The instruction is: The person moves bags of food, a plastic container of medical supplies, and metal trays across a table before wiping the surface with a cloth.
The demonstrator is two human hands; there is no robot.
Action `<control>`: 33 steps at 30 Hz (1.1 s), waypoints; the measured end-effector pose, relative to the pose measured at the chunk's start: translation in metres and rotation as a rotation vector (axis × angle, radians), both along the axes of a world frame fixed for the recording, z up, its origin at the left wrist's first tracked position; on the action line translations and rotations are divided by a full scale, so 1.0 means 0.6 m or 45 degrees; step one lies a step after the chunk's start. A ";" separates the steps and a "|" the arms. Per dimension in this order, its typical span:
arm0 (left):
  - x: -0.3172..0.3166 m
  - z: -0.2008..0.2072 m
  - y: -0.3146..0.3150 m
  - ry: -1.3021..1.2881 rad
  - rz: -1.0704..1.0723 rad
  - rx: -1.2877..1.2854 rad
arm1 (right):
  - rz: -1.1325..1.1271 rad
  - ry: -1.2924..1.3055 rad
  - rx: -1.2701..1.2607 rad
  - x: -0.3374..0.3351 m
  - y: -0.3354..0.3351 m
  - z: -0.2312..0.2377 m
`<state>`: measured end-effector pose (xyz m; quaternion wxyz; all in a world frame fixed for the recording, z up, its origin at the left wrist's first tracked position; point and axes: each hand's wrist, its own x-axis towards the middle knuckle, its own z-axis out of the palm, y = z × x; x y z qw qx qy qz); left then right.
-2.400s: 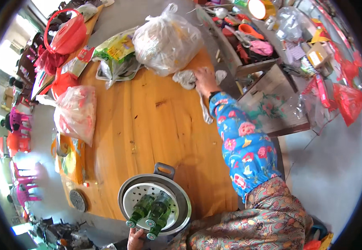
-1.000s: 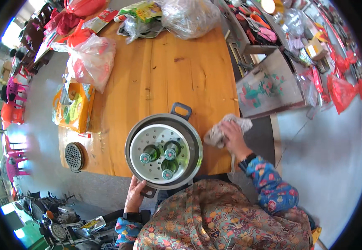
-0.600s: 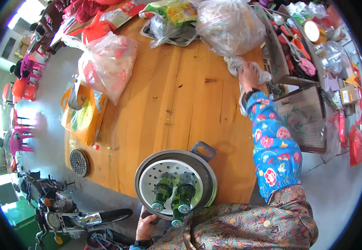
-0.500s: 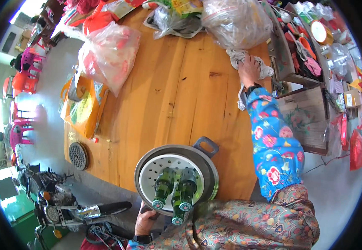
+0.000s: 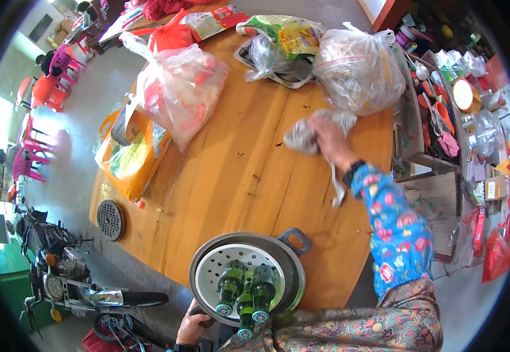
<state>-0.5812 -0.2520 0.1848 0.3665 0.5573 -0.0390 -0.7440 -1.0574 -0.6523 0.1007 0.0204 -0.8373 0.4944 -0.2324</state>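
Note:
My right hand [image 5: 332, 142] rests on a crumpled greyish-white cloth [image 5: 301, 138] on the wooden table [image 5: 220, 193], its fingers closed over it. One strip of the cloth trails toward the near side. My left hand [image 5: 189, 328] grips the side handle of a metal pot [image 5: 296, 281] at the table's near edge. A white perforated steamer tray [image 5: 209, 267] sits in the pot. Three green glass bottles [image 5: 263, 288] lean in the tray, with their capped necks toward me. The pot's other handle [image 5: 296, 240] sticks out at the far right.
A tied clear bag [image 5: 357, 70] and a metal tray [image 5: 296, 80] with packages stand at the far side. A pinkish bag [image 5: 181, 88], an orange bag [image 5: 134, 167] and a round perforated disc [image 5: 110, 220] line the left. Beyond are an open drawer [image 5: 437, 129] and a motorcycle [image 5: 61, 281].
My right hand has moved left and nearer across the table, dragging the cloth away from the clear bag. My left hand still holds the pot handle. The view has shifted slightly.

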 end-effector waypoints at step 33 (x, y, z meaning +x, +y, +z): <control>0.001 -0.003 0.086 -0.830 -0.407 -0.589 | 0.297 0.195 0.383 0.335 -0.214 0.073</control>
